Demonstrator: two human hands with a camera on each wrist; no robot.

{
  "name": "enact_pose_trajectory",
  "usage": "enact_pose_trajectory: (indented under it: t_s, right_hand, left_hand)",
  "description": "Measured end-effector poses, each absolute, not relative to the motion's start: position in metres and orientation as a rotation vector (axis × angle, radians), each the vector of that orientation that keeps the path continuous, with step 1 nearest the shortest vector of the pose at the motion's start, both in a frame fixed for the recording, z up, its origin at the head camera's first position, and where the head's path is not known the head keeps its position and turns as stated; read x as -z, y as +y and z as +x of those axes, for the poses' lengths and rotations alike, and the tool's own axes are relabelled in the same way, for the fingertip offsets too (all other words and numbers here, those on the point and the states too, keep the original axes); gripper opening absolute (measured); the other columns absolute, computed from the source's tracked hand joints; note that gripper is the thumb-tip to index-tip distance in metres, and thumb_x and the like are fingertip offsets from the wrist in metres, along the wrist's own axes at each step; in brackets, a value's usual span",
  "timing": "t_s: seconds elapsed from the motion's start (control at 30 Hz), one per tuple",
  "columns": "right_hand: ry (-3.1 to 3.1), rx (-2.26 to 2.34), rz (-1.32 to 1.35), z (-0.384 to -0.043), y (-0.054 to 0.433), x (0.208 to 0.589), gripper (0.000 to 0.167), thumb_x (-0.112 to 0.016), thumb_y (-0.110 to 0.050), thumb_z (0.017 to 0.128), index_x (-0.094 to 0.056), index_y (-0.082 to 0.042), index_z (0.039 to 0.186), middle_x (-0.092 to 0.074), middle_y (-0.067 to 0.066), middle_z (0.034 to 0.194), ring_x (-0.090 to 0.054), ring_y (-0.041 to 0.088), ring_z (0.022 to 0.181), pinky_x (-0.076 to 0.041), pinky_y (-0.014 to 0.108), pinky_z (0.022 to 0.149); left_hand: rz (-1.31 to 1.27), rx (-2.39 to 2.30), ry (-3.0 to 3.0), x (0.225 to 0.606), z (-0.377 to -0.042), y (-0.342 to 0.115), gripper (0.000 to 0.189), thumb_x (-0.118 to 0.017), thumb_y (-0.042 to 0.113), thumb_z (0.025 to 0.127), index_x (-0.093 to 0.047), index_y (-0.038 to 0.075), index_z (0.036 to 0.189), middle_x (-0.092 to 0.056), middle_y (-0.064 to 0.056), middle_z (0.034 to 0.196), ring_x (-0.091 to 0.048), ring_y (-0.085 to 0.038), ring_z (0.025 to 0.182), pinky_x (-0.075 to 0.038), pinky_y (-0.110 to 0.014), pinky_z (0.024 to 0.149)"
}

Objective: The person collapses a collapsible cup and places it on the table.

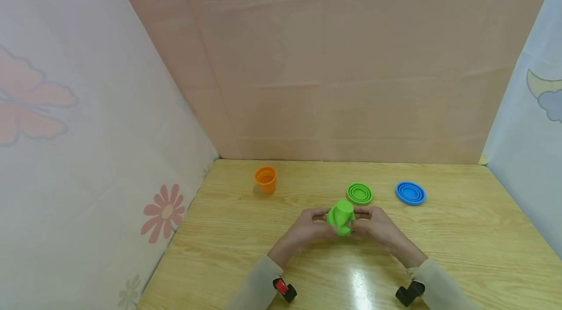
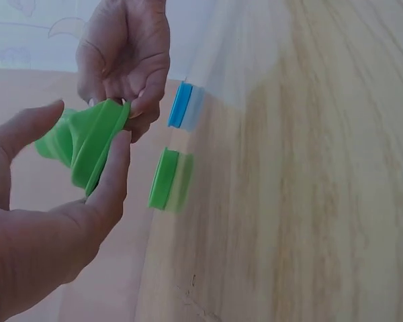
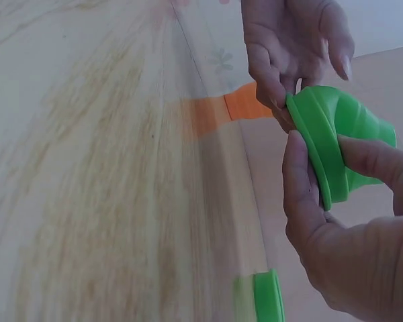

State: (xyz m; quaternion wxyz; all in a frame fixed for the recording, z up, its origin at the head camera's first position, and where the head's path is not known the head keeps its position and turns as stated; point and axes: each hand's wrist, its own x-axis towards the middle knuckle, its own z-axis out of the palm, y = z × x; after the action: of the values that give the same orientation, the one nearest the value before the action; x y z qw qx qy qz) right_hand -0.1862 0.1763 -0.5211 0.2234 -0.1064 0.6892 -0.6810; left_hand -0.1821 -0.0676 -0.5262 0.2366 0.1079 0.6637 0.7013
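Note:
Both hands hold a green collapsible cup (image 1: 344, 211) upside down over the table, its base up and its rim toward the tabletop. The wall of the cup is partly extended and looks creased and uneven. My left hand (image 1: 311, 225) grips the left side, with the fingers under the rim (image 2: 102, 157) in the left wrist view. On the other side, my right hand (image 1: 376, 227) pinches the rim, thumb pressed on the outer wall in the right wrist view. Just beyond the hands lies a flattened green collapsible cup (image 1: 359, 194).
A flattened blue collapsible cup (image 1: 410, 193) lies at the back right of the wooden table (image 1: 246, 237). An extended orange cup (image 1: 266, 180) stands upright at the back left. Cloth-covered walls (image 1: 329, 80) border the table at the back and sides.

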Motion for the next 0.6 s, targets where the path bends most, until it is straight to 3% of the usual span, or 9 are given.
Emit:
enact_pose_trajectory:
  t_s: [0.3,0.6]
  right_hand:
    - [1.962,1.839,-0.304,-0.184,0.175,0.517,0.067,-0.069,-0.006,0.098,-0.038,0.016,0.152,-0.060,0.023,0.128,-0.072,0.018,0.106,-0.066,0.039,0.094]
    - [2.036,1.833,-0.293,-0.184,0.174,0.516,0.058,-0.072,-0.010,0.098,-0.049,0.013,0.146,-0.059,0.023,0.127,-0.071,0.018,0.102,-0.067,0.040,0.090]
  left_hand:
    - [0.245,-1.913,1.893,0.528,-0.183,-0.065,0.051,-0.086,0.012,0.087,-0.070,0.012,0.136,-0.072,-0.007,0.112,-0.075,-0.016,0.093,-0.068,-0.033,0.084]
    - [0.245,-2.008,1.833,0.535,-0.184,-0.061,0.042,-0.081,0.001,0.089,-0.073,0.005,0.130,-0.076,-0.011,0.112,-0.077,-0.017,0.091,-0.068,-0.035,0.082]
